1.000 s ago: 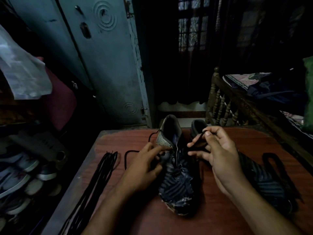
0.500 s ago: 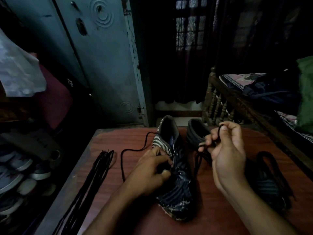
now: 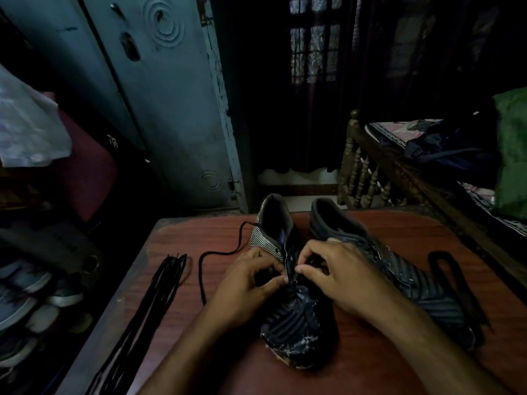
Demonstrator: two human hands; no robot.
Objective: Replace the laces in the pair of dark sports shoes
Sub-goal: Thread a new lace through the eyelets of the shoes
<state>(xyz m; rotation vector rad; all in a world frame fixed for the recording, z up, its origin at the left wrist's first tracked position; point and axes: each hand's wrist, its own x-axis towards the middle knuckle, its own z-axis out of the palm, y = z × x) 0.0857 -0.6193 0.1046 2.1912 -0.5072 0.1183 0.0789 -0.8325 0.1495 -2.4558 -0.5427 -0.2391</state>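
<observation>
Both hands — left hand [image 3: 251,283], right hand [image 3: 339,277] — pinched lace [image 3: 219,253] at near shoe [image 3: 291,317] eyelets; lacing seemingly midway — second shoe [image 3: 399,269] untouched.

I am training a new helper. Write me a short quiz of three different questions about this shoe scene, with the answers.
1. True or false: both hands work on the left shoe.
2. The spare laces lie on which side of that shoe? A) left B) right
3. Fill in: the shoes stand on a ___.

Key: 1 true; 2 A; 3 table.
</observation>
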